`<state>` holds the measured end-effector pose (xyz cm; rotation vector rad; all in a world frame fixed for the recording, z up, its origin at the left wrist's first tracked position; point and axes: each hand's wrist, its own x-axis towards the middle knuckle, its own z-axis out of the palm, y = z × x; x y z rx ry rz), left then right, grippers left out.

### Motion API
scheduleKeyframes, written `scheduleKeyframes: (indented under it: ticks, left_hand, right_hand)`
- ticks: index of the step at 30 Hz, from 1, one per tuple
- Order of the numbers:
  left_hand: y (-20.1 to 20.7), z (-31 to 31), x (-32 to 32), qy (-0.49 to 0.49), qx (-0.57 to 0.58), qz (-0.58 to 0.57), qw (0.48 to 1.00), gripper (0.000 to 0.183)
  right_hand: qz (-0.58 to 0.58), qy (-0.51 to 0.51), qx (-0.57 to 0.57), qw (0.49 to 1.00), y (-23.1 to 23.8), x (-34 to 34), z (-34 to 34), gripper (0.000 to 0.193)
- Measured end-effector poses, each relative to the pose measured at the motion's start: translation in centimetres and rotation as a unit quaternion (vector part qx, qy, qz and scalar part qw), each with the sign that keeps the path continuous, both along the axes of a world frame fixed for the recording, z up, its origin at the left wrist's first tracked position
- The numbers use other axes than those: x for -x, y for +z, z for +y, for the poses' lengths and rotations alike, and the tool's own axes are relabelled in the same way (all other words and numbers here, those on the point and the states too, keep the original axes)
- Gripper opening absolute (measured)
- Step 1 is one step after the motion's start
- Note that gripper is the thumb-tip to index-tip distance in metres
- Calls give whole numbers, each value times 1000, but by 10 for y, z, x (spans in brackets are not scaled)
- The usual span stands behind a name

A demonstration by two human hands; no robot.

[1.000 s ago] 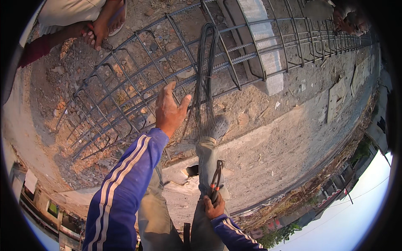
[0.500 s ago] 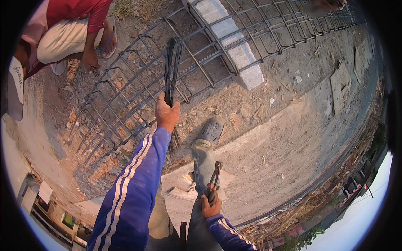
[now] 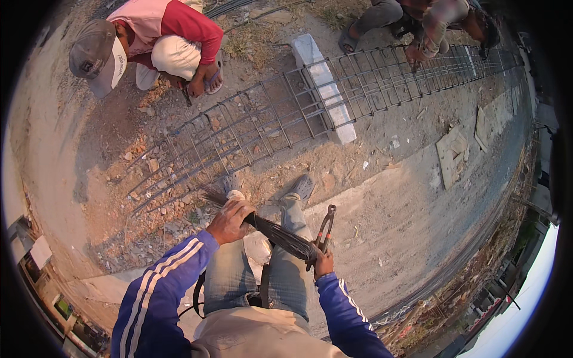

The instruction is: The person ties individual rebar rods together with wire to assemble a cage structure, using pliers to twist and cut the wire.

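A bundle of dark tie wire (image 3: 277, 234) lies slantwise in front of my legs, its loose ends fanned out at the left. My left hand (image 3: 230, 221) is closed around it near those loose ends. The pincers (image 3: 327, 230), with orange-marked handles and jaws pointing up, are gripped in my right hand (image 3: 323, 262). That hand also meets the folded end of the bundle; whether its fingers grip the wire too, I cannot tell. Beyond my feet, a long rebar cage (image 3: 256, 128) rests across a pale concrete block (image 3: 325, 89).
One person in a red and pink top (image 3: 191, 30) squats at the cage's far left side. Another person's hand (image 3: 413, 55) is at the cage on the far right. Rubble (image 3: 155, 173) lies under the near cage end; wooden boards (image 3: 452, 152) lie at right.
My left hand has drawn the wire bundle back from over the cage and tilted it across my body. My right hand has risen with the pincers to its end. My view now takes in both people.
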<state>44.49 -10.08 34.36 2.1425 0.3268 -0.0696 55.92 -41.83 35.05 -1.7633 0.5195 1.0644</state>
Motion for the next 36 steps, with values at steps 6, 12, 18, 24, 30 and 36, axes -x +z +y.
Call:
scheduleKeyframes:
  ticks: [6, 12, 18, 24, 30, 36]
  left_hand:
    - [115, -3, 69, -29, -27, -12, 999, 52]
    - [154, -32, 85, 66, -40, -49, 996, 48]
    - [166, -86, 63, 180, -30, -77, 980, 50]
    - [183, -145, 35, 306, -72, -20, 949, 61]
    - [242, -153, 16, 432, 336, 17, 837, 47]
    - [288, -136, -1, 448, 518, -23, 728, 56]
  right_hand:
    - [45, 35, -245, 968, 206, -20, 81, 35]
    - [-23, 243, -261, 934, 271, -19, 102, 50]
    - [-50, 469, -167, 866, 318, -55, 105, 47]
    - [-35, 479, -176, 859, 336, -67, 91, 38]
    - [-51, 469, -188, 861, 337, -75, 99, 38]
    - [-44, 537, -220, 813, 343, -66, 131, 27]
